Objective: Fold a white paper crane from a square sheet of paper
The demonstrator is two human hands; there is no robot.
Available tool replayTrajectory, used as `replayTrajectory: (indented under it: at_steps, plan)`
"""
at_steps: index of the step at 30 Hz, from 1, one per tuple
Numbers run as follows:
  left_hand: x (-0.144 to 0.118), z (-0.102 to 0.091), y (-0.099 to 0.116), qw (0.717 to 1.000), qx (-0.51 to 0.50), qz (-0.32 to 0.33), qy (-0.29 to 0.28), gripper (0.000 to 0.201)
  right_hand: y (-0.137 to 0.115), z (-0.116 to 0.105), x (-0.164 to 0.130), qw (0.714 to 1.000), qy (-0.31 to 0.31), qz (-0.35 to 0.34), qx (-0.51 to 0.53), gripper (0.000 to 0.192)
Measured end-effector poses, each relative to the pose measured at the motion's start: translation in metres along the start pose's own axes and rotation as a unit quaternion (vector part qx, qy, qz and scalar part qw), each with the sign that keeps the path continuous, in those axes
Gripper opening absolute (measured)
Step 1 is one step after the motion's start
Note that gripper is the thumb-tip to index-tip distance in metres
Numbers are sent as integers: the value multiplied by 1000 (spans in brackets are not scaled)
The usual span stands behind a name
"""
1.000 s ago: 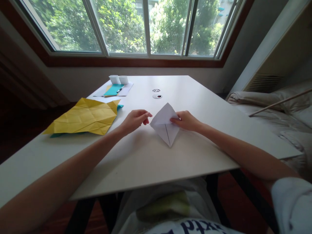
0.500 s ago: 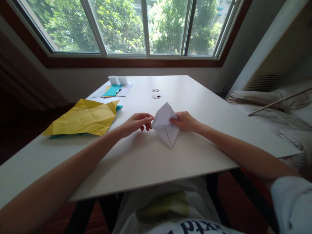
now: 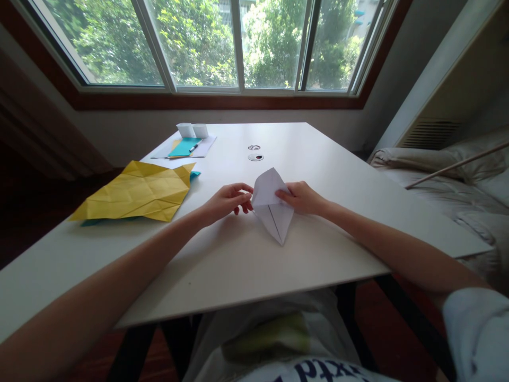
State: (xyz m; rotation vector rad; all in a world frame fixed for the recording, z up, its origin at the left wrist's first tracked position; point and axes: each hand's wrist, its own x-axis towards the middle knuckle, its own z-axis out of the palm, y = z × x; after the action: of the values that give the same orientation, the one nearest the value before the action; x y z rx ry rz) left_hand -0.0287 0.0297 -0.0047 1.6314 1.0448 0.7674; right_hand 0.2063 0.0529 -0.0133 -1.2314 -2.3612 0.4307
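The person's right hand (image 3: 302, 196) is gripping the folded white paper piece, shaped like a kite with a dark line running down its near half (image 3: 274, 191); the thumb is pressing on the front at the right edge while the other fingers are going behind, so the hand is clamping the paper. The left hand (image 3: 233, 200) is reaching to the opposite side, its thumb and index finger lying close together at the paper's left corner; whether they are pinching that corner or only brushing it, one cannot tell. The other left fingers are curling loosely below.

The paper is sitting between the two hands, above the near middle part of the white rectangular table (image 3: 222, 265), its narrow point aiming toward the person and its far tip pointing at the window with the reddish-brown frame (image 3: 207, 100).

To the left, a large, creased yellow paper sheet (image 3: 137, 191) is lying over teal paper (image 3: 194, 174) that is peeking out at its edges. Farther off on the left, two small white open boxes (image 3: 193, 130) are standing by a flat teal sheet (image 3: 181, 148), and a slim dark-and-white pen (image 3: 194, 147) is resting on it. Two small round discs (image 3: 255, 157) are showing at the far middle of the tabletop.
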Motion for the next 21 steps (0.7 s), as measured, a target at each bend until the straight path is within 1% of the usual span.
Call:
replayTrajectory:
  at_steps: [3,8,11,15,18,21]
  plan:
    - [1,3,-1,999,27,17,13,31,0,0,0,1000,2,4,-4,35]
    - [3,7,1,989,90,73,93,35,-4,-1,-2,1000,-6,1,-24,34]
    - [4,10,2,972,148,102,148,32,-7,-2,-3,1000,-11,-6,-28,33]
    - [4,17,4,942,213,133,223,22,-11,-2,-5,999,-15,-10,-33,33]
    - [3,22,6,927,244,148,244,21,-15,-1,-6,999,-15,-19,-42,32]
    - [1,26,8,922,266,151,236,20,-17,-1,-7,998,-17,-31,-52,32]
